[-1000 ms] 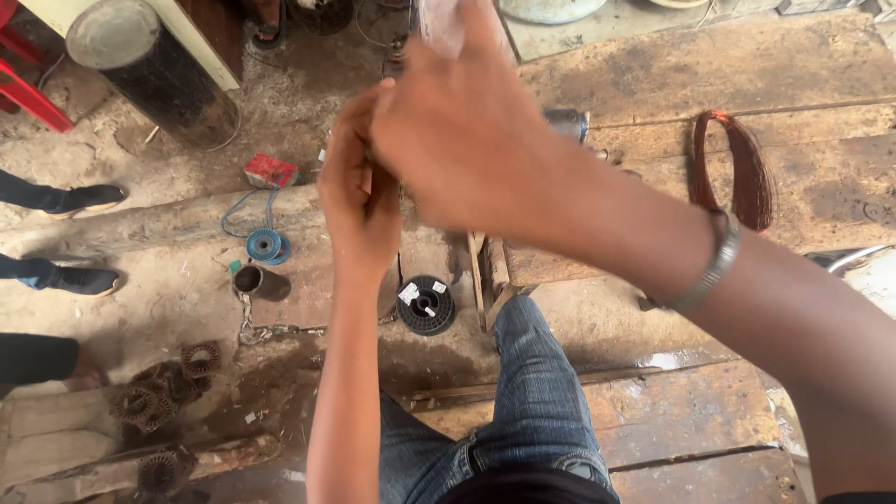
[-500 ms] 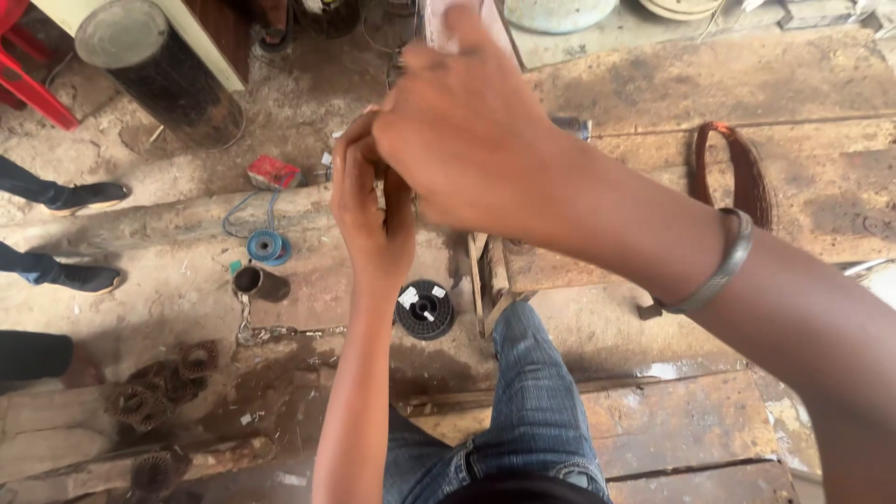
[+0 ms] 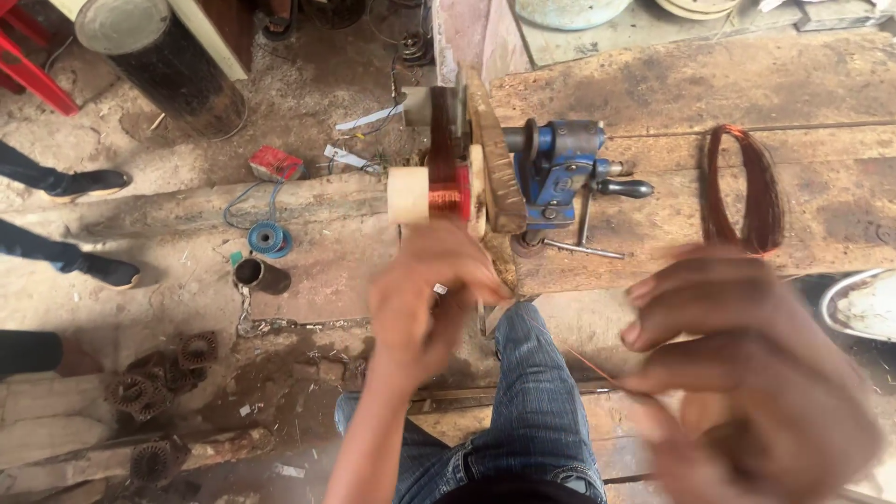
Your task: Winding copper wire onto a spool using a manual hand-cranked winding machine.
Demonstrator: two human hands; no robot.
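Below the vise: left hand (image 3: 434, 299), fingers curled together, pinching something small at the fingertips; probably the wire end, too blurred to confirm.
Right of the vise, lower: right hand (image 3: 747, 373), motion-blurred, fingers loosely bent and spread; whether it grips anything, cannot tell.
Wire: thin copper-coloured wire strand (image 3: 574, 355) runs taut from near the left hand toward the right hand, crossing the blue-jeaned knee (image 3: 532, 401).
Landmark: blue metal bench vise (image 3: 560, 168) clamped on the worn wooden bench (image 3: 709, 84).
Left of the vise: copper-wound coil on a pale round former (image 3: 439, 191), held against a wooden disc.
Right of the vise: loose hank of reddish copper wire (image 3: 742, 187) lying on the bench.
Risk (judgement): strand could snap or kink if the hands pull apart too hard; a slack pinch would let the turns loosen on the former.
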